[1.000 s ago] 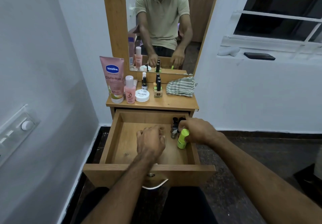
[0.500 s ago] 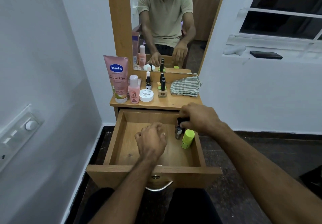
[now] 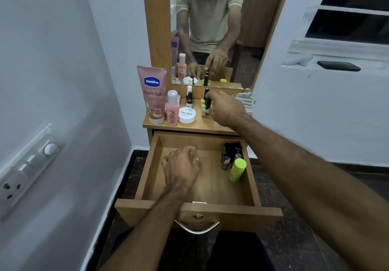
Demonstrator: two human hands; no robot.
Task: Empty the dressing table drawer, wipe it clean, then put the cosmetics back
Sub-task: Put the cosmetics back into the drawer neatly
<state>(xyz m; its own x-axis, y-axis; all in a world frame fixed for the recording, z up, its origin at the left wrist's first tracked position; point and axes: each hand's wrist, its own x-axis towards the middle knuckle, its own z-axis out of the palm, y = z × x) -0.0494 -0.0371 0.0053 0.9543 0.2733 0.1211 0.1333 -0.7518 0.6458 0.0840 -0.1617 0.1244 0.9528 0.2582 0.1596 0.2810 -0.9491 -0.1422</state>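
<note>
Below the camera, a wooden drawer (image 3: 147, 178) stands pulled fully out from a small dressing table (image 3: 189, 126), its metal handle (image 3: 196, 227) nearest the viewer. The left hand (image 3: 182, 170) hangs inside the drawer over its bare floor, fingers loosely curled and holding nothing. In the drawer's far right corner, a cluster of small dark bottles (image 3: 230, 154) stands packed together; their labels are too dim to read and their exact number cannot be told. Just in front of them stands a lime-green bottle (image 3: 237, 169), tilted slightly.

The right hand (image 3: 226, 109) reaches up over the table top, its fingertips at a dark-capped nail polish bottle (image 3: 206, 107). The hand's back faces the camera and covers the fingers, so whether they grip the bottle or only touch it cannot be told. A second dark cap shows just behind it.

To the left on the table top stand a pink Vaseline tube (image 3: 152, 94), a small pink bottle (image 3: 172, 108) with a white cap, a round white jar (image 3: 187, 115) marked "nail polish", and a small dropper bottle (image 3: 189, 100) behind the jar. A striped cloth (image 3: 245, 100) lies at the right, mostly hidden behind the right hand and wrist.

The mirror (image 3: 210, 30) reflects the person seated, cut off at the top edge. On the window ledge at the right lies a dark phone (image 3: 339, 65).
</note>
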